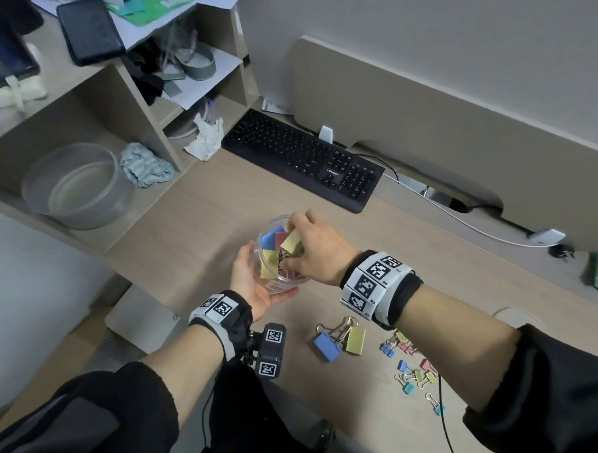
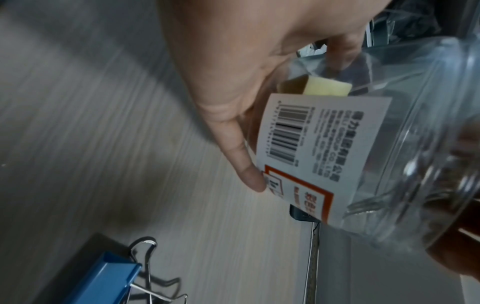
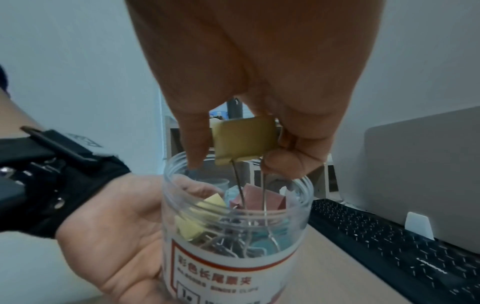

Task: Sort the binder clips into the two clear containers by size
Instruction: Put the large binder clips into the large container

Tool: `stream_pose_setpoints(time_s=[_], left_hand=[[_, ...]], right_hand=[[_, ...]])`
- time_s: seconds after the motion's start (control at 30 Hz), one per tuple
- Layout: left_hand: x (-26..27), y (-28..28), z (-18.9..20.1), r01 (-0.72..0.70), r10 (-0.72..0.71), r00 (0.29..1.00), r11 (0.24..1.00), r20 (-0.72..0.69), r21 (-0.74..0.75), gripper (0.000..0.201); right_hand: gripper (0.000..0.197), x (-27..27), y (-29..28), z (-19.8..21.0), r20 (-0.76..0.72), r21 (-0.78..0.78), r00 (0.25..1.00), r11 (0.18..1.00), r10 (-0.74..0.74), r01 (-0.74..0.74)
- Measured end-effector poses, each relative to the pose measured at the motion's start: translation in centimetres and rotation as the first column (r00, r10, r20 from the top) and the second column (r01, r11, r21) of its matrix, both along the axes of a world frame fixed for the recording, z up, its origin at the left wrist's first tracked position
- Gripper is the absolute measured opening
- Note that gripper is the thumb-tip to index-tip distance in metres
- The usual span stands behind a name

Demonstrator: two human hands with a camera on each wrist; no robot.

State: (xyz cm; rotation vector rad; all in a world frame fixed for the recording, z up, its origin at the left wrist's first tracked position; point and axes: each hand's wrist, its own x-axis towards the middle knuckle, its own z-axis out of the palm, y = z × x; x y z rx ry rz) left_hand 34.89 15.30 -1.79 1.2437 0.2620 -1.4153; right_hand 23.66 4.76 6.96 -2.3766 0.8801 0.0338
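Partway through, our right hand pinches a large yellow clip just above the jar, which our left hand grips, already several large clips deep; two large clips and small clips wait nearer us.

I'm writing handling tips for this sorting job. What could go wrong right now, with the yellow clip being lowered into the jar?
1. The yellow clip hangs at the jar mouth with its wire handles among the clips inside; they may snag and leave it perched on the rim.
2. The left hand holds the jar tilted off the desk, so a push could spill it.
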Motion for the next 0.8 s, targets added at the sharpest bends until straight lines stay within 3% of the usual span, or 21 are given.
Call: stream_pose_setpoints(time_s=[0.1, 0.2, 0.5, 0.67, 0.8], left_hand=[[0.2, 0.1, 0.1, -0.008, 0.008, 1.0, 1.0, -0.001, -0.011, 0.065], [0.3, 0.0, 0.0, -0.022, 0.021, 1.0, 1.0, -0.007, -0.013, 0.064], [-0.1, -0.1, -0.5, 0.024, -0.024, 1.0, 1.0, -0.007, 0.001, 0.064], [-0.1, 0.0, -0.5, 0.089, -0.089, 0.996, 0.996, 0.0, 0.023, 0.069], [-0.3, -0.2, 0.0, 0.171, -0.173, 0.984, 0.984, 0.042, 0.047, 0.07]], right_hand=[[0.07, 0.0, 0.2, -0.3, 0.037, 0.129, 0.992, 0.984, 0.118, -0.121], [0.063, -0.1, 0.3, -0.7, 0.046, 0.197, 0.987, 0.967, 0.155, -0.161], [0.047, -0.5, 0.4, -1.2, -0.132, -0.039, 0.967, 0.973, 0.219, -0.226], [0.059, -0.9, -0.1, -1.5, -0.045, 0.117, 0.983, 0.978, 0.178, -0.172], [0.052, -1.2, 0.0, -2.1, 0.047, 0.167, 0.985, 0.971, 0.167, -0.173]])
